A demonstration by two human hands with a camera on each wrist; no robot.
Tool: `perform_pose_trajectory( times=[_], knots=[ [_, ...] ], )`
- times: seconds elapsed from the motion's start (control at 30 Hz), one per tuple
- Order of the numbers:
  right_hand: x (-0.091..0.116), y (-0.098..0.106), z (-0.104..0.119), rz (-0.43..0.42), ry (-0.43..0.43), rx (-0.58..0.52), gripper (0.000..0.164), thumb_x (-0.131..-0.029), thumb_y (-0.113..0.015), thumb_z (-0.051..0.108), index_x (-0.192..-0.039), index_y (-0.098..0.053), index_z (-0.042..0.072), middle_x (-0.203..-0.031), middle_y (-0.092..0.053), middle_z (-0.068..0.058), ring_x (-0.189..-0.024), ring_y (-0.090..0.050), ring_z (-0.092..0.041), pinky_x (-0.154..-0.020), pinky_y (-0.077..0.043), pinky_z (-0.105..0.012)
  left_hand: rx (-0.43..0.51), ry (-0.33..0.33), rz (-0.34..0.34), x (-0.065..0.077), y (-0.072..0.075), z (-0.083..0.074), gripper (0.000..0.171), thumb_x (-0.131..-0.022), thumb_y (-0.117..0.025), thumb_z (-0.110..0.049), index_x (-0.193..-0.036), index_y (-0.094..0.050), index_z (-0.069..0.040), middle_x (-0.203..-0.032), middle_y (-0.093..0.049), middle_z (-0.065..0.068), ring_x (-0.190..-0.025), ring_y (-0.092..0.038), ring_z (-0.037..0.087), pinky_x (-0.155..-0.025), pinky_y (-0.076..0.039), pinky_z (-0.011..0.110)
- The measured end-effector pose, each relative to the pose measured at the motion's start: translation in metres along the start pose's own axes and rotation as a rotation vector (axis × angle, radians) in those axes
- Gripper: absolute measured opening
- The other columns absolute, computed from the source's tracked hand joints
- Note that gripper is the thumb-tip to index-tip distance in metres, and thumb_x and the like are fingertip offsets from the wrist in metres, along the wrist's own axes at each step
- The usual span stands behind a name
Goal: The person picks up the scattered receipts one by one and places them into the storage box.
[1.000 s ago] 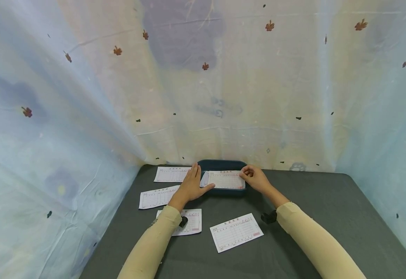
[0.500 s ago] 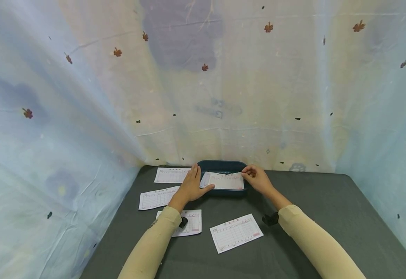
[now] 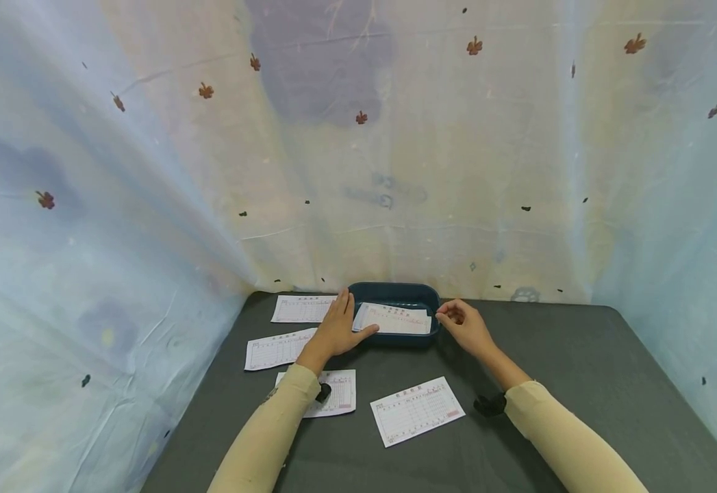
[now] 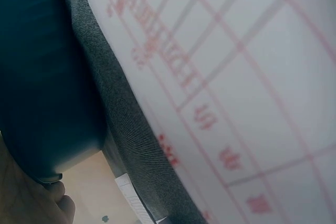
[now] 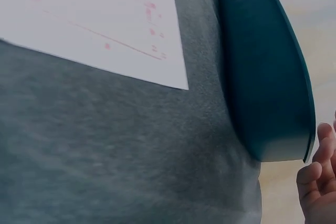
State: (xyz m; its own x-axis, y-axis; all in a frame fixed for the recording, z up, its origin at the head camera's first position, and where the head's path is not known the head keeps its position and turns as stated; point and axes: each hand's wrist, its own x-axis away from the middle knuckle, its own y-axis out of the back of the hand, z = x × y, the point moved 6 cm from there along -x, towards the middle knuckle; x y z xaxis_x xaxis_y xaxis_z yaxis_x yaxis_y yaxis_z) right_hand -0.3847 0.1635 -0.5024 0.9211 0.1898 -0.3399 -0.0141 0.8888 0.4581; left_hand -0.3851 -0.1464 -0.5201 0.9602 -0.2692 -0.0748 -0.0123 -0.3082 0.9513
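A dark teal tray stands at the back of the table, with several printed paper slips overlapping inside it. My left hand lies along the tray's left end, fingers straight and thumb stretched toward its front side. In the left wrist view, the fingertips show right at the tray's rim. My right hand is just past the right end of the tray, fingers loosely bent and nothing seen between them. The right wrist view shows those fingers beside the rim of the tray.
On the dark table, one slip lies at an angle in front of the tray. To the left are a back slip, a middle slip and a front slip partly under my left forearm. A patterned curtain hangs behind.
My right hand has let go of the slip's right edge and moved right, past the tray's end. The slip now lies lower among the others in the tray. The left hand stays put.
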Motion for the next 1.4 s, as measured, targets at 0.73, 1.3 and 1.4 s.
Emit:
perform_pose_trajectory(
  times=[0.73,1.3,1.4],
  knots=[
    [0.058,-0.001,-0.002,0.262,0.005,0.083,0.012,-0.102,-0.076,0.013,-0.11,-0.073,0.005,-0.09,-0.07,-0.001,-0.073,-0.062,-0.011,-0.063,-0.052,-0.026,0.004,-0.005,0.004,0.0,0.0,0.001,0.113,-0.102,-0.051,-0.076,-0.169,-0.013,0.007,-0.178,-0.006,0.025,-0.166,-0.009,0.039,-0.134,-0.013,0.05],
    [0.081,-0.017,0.004,0.47,0.085,0.183,0.03,-0.093,-0.086,0.016,-0.115,-0.07,0.003,-0.102,-0.064,-0.008,-0.081,-0.056,-0.011,-0.07,-0.05,-0.026,0.005,-0.006,0.013,-0.002,-0.003,0.004,0.115,-0.101,-0.048,-0.079,-0.169,-0.011,0.006,-0.179,-0.004,0.024,-0.166,-0.009,0.039,-0.134,-0.013,0.05],
    [0.081,-0.017,0.005,0.488,0.082,0.199,0.037,-0.09,-0.09,0.022,-0.115,-0.07,0.004,-0.105,-0.061,-0.008,-0.084,-0.055,-0.014,-0.072,-0.048,-0.025,-0.005,-0.008,0.006,-0.003,-0.003,0.003,0.115,-0.101,-0.048,-0.079,-0.169,-0.012,0.006,-0.179,-0.005,0.024,-0.166,-0.009,0.039,-0.134,-0.013,0.05]
  ],
)
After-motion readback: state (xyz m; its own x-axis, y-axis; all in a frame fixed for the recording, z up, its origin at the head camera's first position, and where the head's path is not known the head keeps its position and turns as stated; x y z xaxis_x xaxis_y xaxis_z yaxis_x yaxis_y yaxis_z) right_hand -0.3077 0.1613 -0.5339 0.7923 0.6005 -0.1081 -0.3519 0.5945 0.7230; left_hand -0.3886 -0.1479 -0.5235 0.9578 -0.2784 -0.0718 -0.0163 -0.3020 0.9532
